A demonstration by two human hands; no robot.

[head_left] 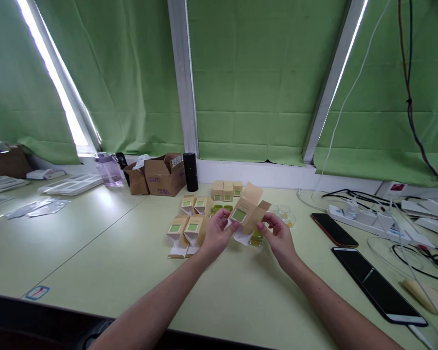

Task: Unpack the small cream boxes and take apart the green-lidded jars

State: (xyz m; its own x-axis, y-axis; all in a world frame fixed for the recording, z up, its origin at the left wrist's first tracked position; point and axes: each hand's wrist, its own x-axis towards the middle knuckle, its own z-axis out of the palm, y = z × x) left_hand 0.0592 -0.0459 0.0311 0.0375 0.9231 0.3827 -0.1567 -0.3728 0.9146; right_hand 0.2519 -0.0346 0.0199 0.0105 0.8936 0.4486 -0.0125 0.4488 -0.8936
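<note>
Workroom: long table [131, 277], small boxes [174, 227], cartons [165, 177], power strip [403, 236].

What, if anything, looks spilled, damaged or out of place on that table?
Nothing looks spilled or plainly damaged. The untidiest spot is the tangle of cables around the white power strip on the right, with loops straying across the table. The small box between the left hand and right hand is tilted, flaps open.

Daylight glows through the green blinds [259, 82] and burns out white in the gap [54, 63] at far left. Soft glare lies on the table [105, 272] toward the left; below its near edge it is dark. Wide-angle distortion tilts the window posts [186, 78]. Fine print on the held carton [245, 206] is unreadable.
</note>
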